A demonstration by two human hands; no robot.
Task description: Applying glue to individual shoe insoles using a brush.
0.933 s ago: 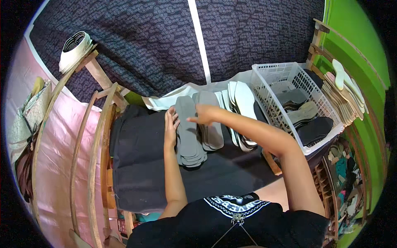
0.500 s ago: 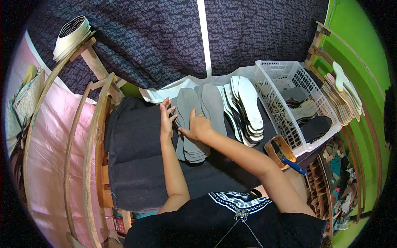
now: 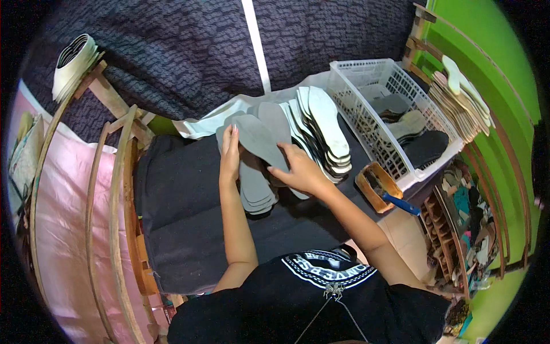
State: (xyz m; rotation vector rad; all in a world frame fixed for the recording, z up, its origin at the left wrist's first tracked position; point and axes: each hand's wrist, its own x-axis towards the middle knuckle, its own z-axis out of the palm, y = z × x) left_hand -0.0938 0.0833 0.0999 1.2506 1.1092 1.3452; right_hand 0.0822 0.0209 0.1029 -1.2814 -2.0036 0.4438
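Note:
A grey insole (image 3: 256,137) is lifted and tilted over the stack of grey insoles (image 3: 256,186) on the dark cloth. Its left end rests against my left hand (image 3: 230,157), whose fingers point up along the edge while the thumb is hidden. At the other end, my right hand (image 3: 301,169) grips the same insole, thumb below and fingers above. Behind it shows a second grey stack (image 3: 274,117). To the right, white insoles with dark undersides (image 3: 323,117) lie fanned in overlapping rows.
Right of the insoles stands a white plastic basket (image 3: 375,146) with dark and grey pieces inside. A yellowish container (image 3: 372,186) with a blue-handled brush (image 3: 401,203) sits near its front corner. Beige insoles (image 3: 458,109) are stacked beyond. A wooden rail (image 3: 117,229) bounds the left side.
One grey insole has come up off its stack and turned at a slant between my hands. Earlier, my right hand lay on the stack and my left was spread beside it.

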